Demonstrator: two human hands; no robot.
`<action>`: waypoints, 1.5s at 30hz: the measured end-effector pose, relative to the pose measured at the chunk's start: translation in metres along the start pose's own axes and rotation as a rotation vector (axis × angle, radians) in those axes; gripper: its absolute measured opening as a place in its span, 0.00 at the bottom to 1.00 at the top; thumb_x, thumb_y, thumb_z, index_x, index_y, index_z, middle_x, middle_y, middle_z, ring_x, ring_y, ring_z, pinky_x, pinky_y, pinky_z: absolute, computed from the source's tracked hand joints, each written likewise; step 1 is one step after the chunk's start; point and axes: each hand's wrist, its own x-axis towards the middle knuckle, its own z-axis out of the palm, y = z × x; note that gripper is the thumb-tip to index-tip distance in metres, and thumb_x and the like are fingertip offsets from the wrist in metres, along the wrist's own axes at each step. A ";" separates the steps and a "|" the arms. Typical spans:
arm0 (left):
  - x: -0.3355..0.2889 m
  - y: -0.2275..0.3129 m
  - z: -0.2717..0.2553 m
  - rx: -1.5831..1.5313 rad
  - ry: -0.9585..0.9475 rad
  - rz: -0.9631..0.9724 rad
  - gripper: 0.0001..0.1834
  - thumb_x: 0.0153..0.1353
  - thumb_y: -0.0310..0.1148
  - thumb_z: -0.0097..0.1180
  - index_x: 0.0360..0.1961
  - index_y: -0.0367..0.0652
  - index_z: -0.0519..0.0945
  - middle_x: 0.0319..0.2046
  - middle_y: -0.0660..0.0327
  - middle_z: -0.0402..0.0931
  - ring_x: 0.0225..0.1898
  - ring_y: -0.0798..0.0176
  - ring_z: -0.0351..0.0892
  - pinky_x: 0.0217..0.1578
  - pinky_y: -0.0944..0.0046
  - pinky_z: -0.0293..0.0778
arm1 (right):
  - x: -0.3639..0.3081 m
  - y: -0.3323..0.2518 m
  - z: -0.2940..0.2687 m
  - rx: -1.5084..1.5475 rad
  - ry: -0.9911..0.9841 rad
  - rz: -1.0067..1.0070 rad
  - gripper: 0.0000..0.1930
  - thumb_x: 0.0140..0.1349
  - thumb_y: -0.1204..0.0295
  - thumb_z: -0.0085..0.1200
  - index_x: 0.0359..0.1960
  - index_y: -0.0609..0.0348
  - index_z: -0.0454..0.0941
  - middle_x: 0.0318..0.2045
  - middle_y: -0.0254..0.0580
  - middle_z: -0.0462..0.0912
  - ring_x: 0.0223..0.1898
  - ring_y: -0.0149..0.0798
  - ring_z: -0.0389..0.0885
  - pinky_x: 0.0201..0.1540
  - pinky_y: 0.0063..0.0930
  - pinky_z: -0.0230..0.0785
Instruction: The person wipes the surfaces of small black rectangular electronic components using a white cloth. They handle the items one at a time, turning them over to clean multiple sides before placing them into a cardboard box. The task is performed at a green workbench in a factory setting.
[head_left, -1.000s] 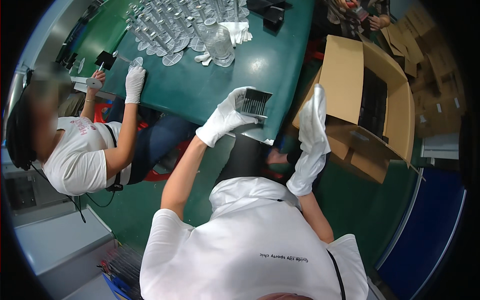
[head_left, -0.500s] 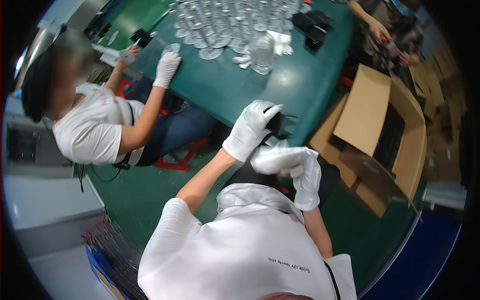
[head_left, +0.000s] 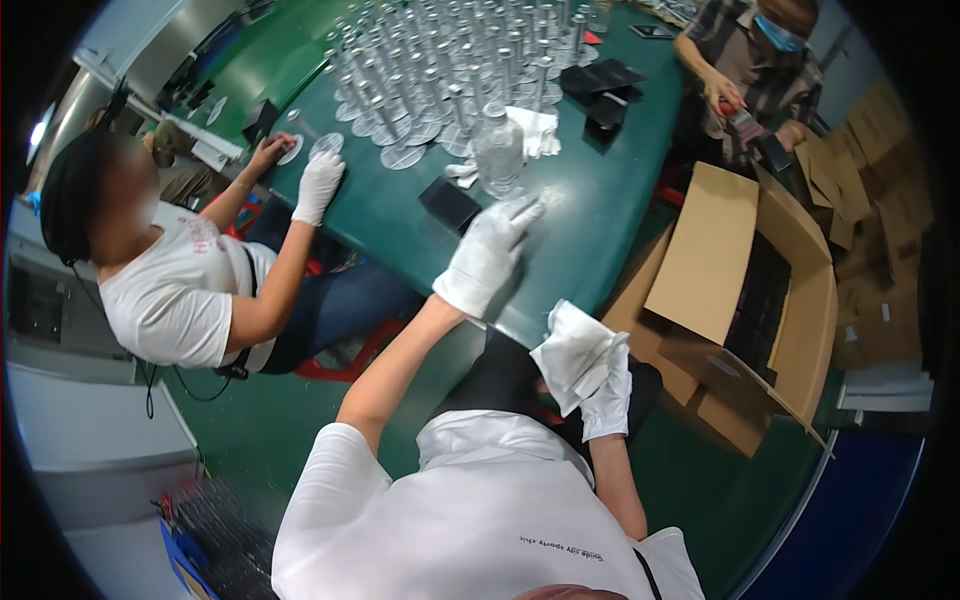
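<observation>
My left hand [head_left: 488, 252], in a white glove, reaches over the near part of the green table [head_left: 590, 240]. Its fingers stretch forward, apart from one another, with nothing held. Just beyond the fingertips stands a clear bottle [head_left: 498, 158] with a narrower neck. To the left of that hand a small black box [head_left: 450, 204] lies on the tabletop. My right hand [head_left: 607, 402], also gloved, grips a folded white cloth [head_left: 575, 352] in front of my lap, by the table's near edge. The cloth covers part of its fingers.
Many clear round-based pieces with upright stems [head_left: 400, 150] crowd the far table. White cloth [head_left: 535, 132] lies behind the bottle; black boxes [head_left: 603, 90] sit farther right. An open carton [head_left: 705, 240] stands on the right. Co-workers sit left and far right, holding parts.
My left hand has let go of the black box, now lying on the table, and moved forward toward the bottle. My right hand has drawn lower with the cloth.
</observation>
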 end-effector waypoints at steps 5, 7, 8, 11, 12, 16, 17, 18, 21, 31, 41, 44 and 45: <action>0.094 0.011 0.084 -0.843 -0.115 -0.488 0.23 0.67 0.35 0.61 0.61 0.40 0.77 0.53 0.52 0.81 0.56 0.55 0.81 0.57 0.59 0.76 | -0.015 -0.016 -0.006 0.074 0.006 0.059 0.37 0.69 0.43 0.54 0.64 0.64 0.69 0.60 0.45 0.77 0.57 0.43 0.79 0.60 0.39 0.76; 0.144 -0.017 0.137 -1.353 -0.066 -0.840 0.24 0.69 0.41 0.61 0.60 0.39 0.78 0.46 0.58 0.83 0.49 0.61 0.83 0.53 0.63 0.78 | -0.026 -0.021 -0.004 0.058 0.049 -0.030 0.37 0.69 0.42 0.55 0.64 0.64 0.70 0.60 0.45 0.77 0.57 0.43 0.80 0.60 0.39 0.76; 0.168 -0.054 0.167 -1.449 0.003 -0.930 0.24 0.70 0.44 0.60 0.59 0.39 0.78 0.42 0.61 0.84 0.46 0.63 0.83 0.51 0.65 0.79 | -0.028 -0.023 -0.003 0.047 0.058 -0.066 0.37 0.68 0.42 0.55 0.63 0.63 0.70 0.60 0.45 0.77 0.57 0.43 0.80 0.60 0.39 0.76; 0.226 -0.124 0.204 -1.805 0.071 -1.010 0.21 0.67 0.51 0.63 0.22 0.55 0.72 0.13 0.70 0.65 0.12 0.68 0.63 0.15 0.65 0.61 | -0.024 -0.025 -0.025 0.213 -0.044 0.039 0.35 0.69 0.44 0.56 0.64 0.61 0.70 0.60 0.45 0.77 0.59 0.46 0.79 0.62 0.44 0.76; 0.236 -0.169 0.207 -1.943 -0.006 -0.906 0.23 0.65 0.53 0.65 0.20 0.57 0.69 0.11 0.71 0.61 0.10 0.68 0.57 0.12 0.63 0.53 | -0.020 -0.023 -0.031 0.299 -0.133 0.117 0.34 0.69 0.45 0.56 0.64 0.61 0.70 0.60 0.45 0.78 0.59 0.46 0.79 0.62 0.45 0.76; 0.259 -0.135 0.211 -1.625 0.268 -1.113 0.19 0.62 0.41 0.70 0.20 0.55 0.73 0.13 0.69 0.65 0.11 0.68 0.60 0.14 0.63 0.54 | -0.026 -0.023 -0.037 0.198 -0.225 0.068 0.37 0.67 0.49 0.60 0.66 0.64 0.66 0.62 0.49 0.76 0.61 0.51 0.78 0.65 0.49 0.73; 0.253 -0.136 0.199 -1.495 0.325 -1.072 0.16 0.63 0.41 0.68 0.22 0.53 0.76 0.14 0.70 0.67 0.12 0.69 0.62 0.15 0.64 0.57 | -0.019 -0.017 -0.044 0.181 -0.214 0.111 0.38 0.66 0.49 0.60 0.68 0.64 0.65 0.62 0.51 0.76 0.62 0.51 0.77 0.66 0.49 0.72; 0.241 -0.123 0.194 -1.364 0.347 -1.049 0.13 0.64 0.41 0.67 0.24 0.51 0.79 0.15 0.70 0.69 0.14 0.69 0.65 0.17 0.64 0.59 | -0.018 -0.019 -0.043 0.236 -0.271 0.167 0.38 0.66 0.49 0.61 0.68 0.64 0.64 0.63 0.51 0.76 0.62 0.51 0.77 0.67 0.49 0.72; 0.178 -0.022 0.147 -0.885 0.216 -0.760 0.14 0.64 0.42 0.63 0.32 0.42 0.84 0.16 0.65 0.72 0.20 0.70 0.71 0.25 0.66 0.66 | -0.013 -0.045 -0.025 0.399 -0.375 0.218 0.41 0.65 0.48 0.61 0.70 0.65 0.62 0.64 0.51 0.74 0.63 0.51 0.76 0.67 0.50 0.71; -0.065 0.080 0.082 -0.866 0.158 -0.913 0.12 0.69 0.37 0.62 0.37 0.37 0.84 0.22 0.69 0.76 0.20 0.77 0.71 0.22 0.72 0.67 | 0.099 -0.022 0.002 -0.873 0.191 -0.584 0.23 0.74 0.64 0.52 0.63 0.67 0.73 0.57 0.47 0.80 0.40 0.36 0.84 0.43 0.37 0.77; -0.117 0.015 0.113 -1.426 0.087 -0.681 0.17 0.71 0.40 0.54 0.51 0.37 0.81 0.43 0.56 0.84 0.44 0.61 0.83 0.45 0.58 0.79 | 0.038 0.022 0.073 -0.430 -0.432 -0.493 0.29 0.73 0.81 0.42 0.75 0.63 0.56 0.74 0.46 0.63 0.71 0.44 0.68 0.69 0.29 0.65; -0.099 0.029 0.106 -1.882 0.183 -0.886 0.19 0.70 0.38 0.56 0.54 0.36 0.79 0.48 0.51 0.83 0.48 0.55 0.84 0.51 0.54 0.81 | 0.022 0.024 0.062 -0.180 -0.471 -0.302 0.28 0.78 0.71 0.30 0.78 0.63 0.46 0.72 0.52 0.66 0.70 0.43 0.70 0.73 0.31 0.61; -0.081 0.031 0.101 -1.905 0.161 -1.009 0.18 0.71 0.38 0.56 0.55 0.36 0.79 0.48 0.51 0.83 0.49 0.54 0.84 0.51 0.53 0.81 | 0.014 0.019 0.065 -0.062 -0.491 -0.225 0.27 0.77 0.73 0.35 0.76 0.65 0.53 0.71 0.49 0.68 0.71 0.41 0.68 0.73 0.31 0.61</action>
